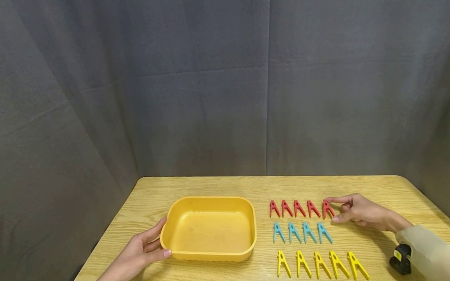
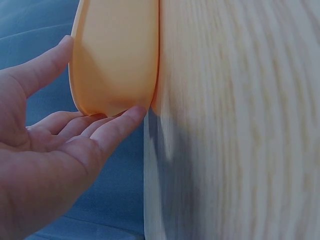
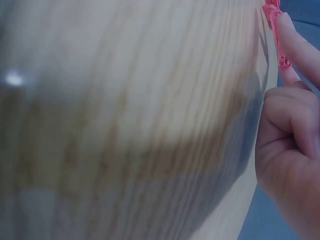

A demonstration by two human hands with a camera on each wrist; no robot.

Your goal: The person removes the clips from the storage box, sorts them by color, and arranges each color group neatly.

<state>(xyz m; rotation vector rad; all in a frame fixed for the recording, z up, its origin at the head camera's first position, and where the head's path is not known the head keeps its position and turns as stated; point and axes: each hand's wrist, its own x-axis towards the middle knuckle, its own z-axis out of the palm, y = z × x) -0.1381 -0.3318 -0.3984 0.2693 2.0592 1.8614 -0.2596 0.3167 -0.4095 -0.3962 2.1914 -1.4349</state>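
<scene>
A yellow plastic tub (image 1: 211, 255) sits on the table. My left hand (image 1: 140, 248) holds its left end, with the thumb at the front corner and the fingers along the side; in the left wrist view the fingertips (image 2: 134, 113) touch the tub's wall (image 2: 117, 55). At the right end of a row of red clothespins, my right hand (image 1: 365, 212) pinches the last red clothespin (image 1: 327, 209) between index finger and thumb, one at each end. That clothespin (image 3: 281, 47) shows partly behind the fingers in the right wrist view.
Several more red clothespins (image 1: 295, 208) continue the row leftward. Nearer lies a row of blue clothespins (image 1: 305, 232), and in front of that a row of yellow ones (image 1: 318, 265). A grey curtain (image 1: 211, 97) hangs behind the wooden table (image 1: 197, 186).
</scene>
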